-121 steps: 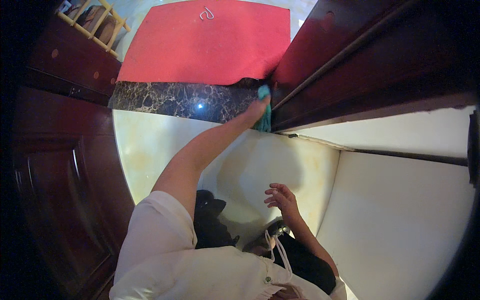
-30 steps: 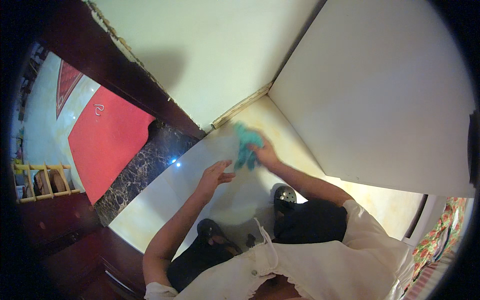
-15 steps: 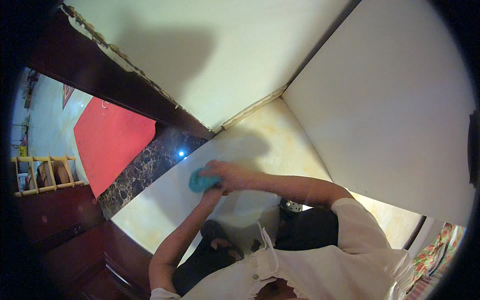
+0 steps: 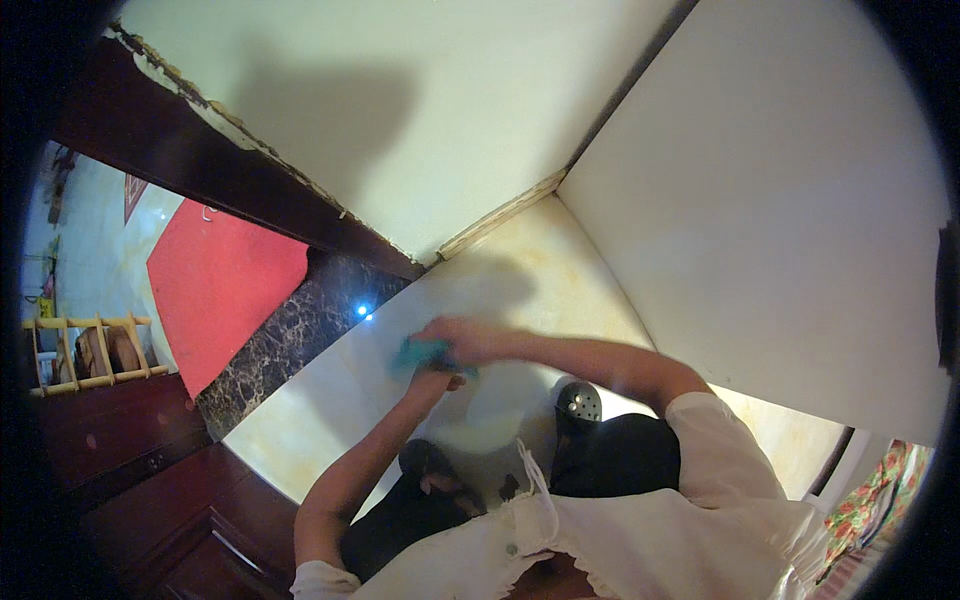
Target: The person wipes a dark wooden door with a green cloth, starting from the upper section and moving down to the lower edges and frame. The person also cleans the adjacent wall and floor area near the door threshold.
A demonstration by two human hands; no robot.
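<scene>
A teal cloth is bunched between my two hands above the pale floor, smeared by motion. My right hand is closed over its upper right side. Against its lower side, my left hand is closed, with the thumb pointing right. The two hands are close together, and the exact finger positions are blurred. Below them, between my knees, is a greyish rounded shape that I cannot make out clearly.
White walls rise ahead and a pale panel at right. A dark door frame with chipped edges, a dark marbled threshold, a red mat and a wooden rack are at left. A perforated dark shoe shows by my right knee.
The cloth has shifted slightly right and looks more drawn out between my hands. My right forearm has risen a little, showing more of the shoe. Both hands still grip the cloth.
</scene>
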